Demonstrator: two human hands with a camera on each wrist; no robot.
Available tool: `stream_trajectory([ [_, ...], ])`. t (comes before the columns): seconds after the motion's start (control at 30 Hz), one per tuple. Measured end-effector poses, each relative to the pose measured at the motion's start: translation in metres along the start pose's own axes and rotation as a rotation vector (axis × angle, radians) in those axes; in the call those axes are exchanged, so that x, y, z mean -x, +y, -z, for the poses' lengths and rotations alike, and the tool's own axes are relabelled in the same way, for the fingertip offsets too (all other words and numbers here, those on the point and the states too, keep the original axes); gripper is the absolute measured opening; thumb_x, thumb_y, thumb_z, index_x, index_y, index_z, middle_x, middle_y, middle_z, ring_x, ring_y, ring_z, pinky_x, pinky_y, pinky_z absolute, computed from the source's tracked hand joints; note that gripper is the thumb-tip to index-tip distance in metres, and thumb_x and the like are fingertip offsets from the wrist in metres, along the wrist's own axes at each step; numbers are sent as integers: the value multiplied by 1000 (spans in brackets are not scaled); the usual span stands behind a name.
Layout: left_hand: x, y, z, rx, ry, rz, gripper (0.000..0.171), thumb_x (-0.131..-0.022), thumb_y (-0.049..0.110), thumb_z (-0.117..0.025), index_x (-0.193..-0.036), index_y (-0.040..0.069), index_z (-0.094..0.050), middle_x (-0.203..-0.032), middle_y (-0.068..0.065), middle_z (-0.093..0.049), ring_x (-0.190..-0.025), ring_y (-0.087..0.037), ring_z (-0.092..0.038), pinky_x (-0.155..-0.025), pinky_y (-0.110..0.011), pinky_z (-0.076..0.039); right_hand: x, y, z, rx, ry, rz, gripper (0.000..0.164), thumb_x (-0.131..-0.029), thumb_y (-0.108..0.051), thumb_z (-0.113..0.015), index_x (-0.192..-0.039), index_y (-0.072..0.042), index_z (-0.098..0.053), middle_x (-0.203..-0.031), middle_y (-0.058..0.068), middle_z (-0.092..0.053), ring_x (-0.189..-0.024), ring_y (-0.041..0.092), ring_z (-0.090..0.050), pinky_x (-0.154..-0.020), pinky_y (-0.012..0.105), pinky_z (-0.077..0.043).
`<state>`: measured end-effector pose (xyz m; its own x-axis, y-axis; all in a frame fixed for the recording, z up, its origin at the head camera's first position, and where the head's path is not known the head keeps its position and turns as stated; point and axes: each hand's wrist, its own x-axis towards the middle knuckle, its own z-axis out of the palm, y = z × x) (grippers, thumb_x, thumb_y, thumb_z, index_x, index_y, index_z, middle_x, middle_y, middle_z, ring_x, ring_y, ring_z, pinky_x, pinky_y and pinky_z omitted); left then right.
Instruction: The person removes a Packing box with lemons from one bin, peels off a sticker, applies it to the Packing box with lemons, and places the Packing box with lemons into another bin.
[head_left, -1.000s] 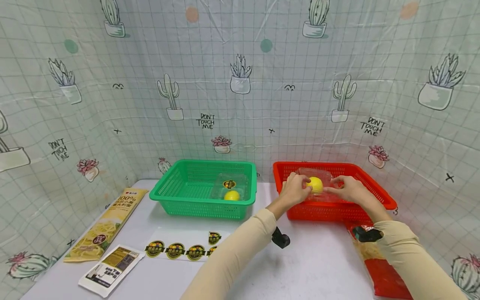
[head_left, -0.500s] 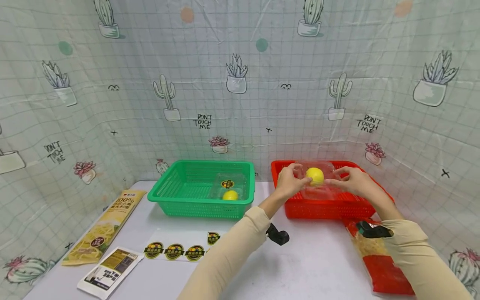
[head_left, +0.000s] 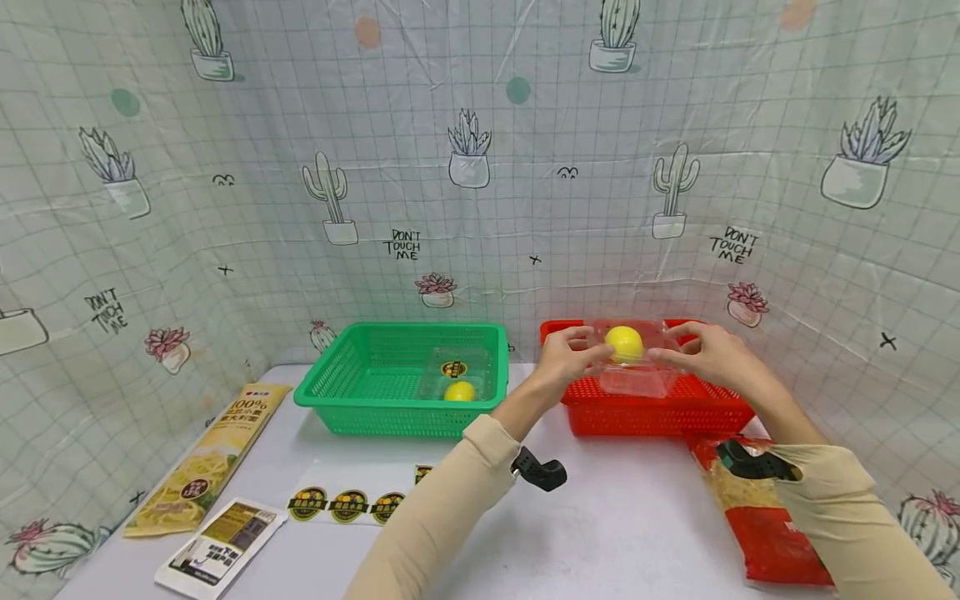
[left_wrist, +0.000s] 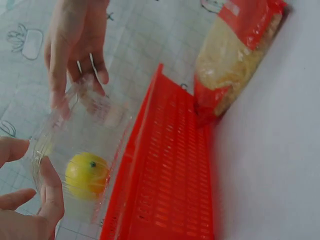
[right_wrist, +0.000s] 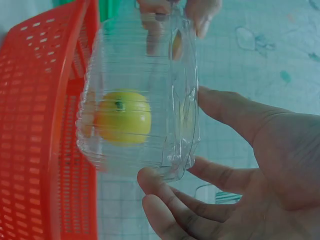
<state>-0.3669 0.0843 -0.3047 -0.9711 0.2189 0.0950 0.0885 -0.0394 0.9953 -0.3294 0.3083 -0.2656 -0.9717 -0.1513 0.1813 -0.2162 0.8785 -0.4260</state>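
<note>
1. I hold a clear plastic clamshell box [head_left: 632,358] between both hands, lifted above the red basket [head_left: 660,408] at the back right of the counter [head_left: 615,533].
2. My left hand [head_left: 564,360] grips the box's left end with curled fingers, thumb toward me; my right hand [head_left: 705,354] grips the right end the same way, fingers wrapped round its rim.
3. The box's long axis runs left to right between my palms, roughly level. In the right wrist view its lid seam [right_wrist: 182,95] faces my right palm and the ribbed tub points away toward the basket.
4. A yellow lemon [head_left: 624,342] sits inside the box, near its middle; the right wrist view shows its stem end [right_wrist: 119,104] facing that camera.
5. To the left stands a green basket [head_left: 352,392] holding another clear box with a label [head_left: 454,368] and a second lemon [head_left: 459,391].
6. On the counter lie a sheet of round stickers [head_left: 348,504], a yellow pasta packet [head_left: 213,454], a small printed packet [head_left: 221,546], and a red noodle bag [head_left: 765,517] beside my right forearm.
</note>
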Motion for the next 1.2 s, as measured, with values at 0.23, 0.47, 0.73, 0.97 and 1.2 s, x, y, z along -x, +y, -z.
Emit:
stream_trajectory([
  [0.23, 9, 6, 9, 100, -21, 50, 54, -86, 13, -75, -137, 10, -57, -119, -8, -59, -99, -29, -68, -81, -36, -60, 3, -7, 1, -37, 6, 8, 75, -90, -56, -63, -138, 1, -50, -122, 33, -62, -104, 41, -67, -73, 43, -58],
  [0.47, 17, 2, 18, 113, -49, 79, 54, -89, 11, -70, -140, 10, -53, -118, -7, -59, -89, -21, -65, -81, -35, -60, 4, -6, 0, -153, -26, 9, 73, -93, -51, -62, -141, 1, -46, -125, 35, -59, -80, 21, -71, -72, 37, -59],
  [0.73, 27, -1, 28, 146, -111, 77, 50, -91, 9, -65, -139, 10, -54, -114, -7, -58, -98, -20, -62, -81, -35, -60, -1, -2, -3, -220, -26, 2, 74, -93, -50, -62, -142, 2, -43, -124, 34, -59, -72, 17, -66, -66, 30, -58],
  [0.97, 40, -2, 37, 105, -151, 59, 42, -96, 13, -60, -138, 12, -55, -117, -12, -59, -94, -17, -62, -81, -35, -60, -3, 0, -6, -226, -22, -8, 74, -92, -52, -62, -141, 0, -45, -131, 33, -56, -82, 18, -68, -69, 31, -58],
  [1.2, 52, -6, 48, 101, -192, 72, 42, -95, 11, -61, -137, 11, -57, -128, -17, -55, -92, -17, -60, -75, -30, -60, -3, 2, -14, -259, -42, 21, 72, -93, -49, -62, -143, 0, -45, -134, 33, -54, -88, 22, -69, -73, 37, -60],
])
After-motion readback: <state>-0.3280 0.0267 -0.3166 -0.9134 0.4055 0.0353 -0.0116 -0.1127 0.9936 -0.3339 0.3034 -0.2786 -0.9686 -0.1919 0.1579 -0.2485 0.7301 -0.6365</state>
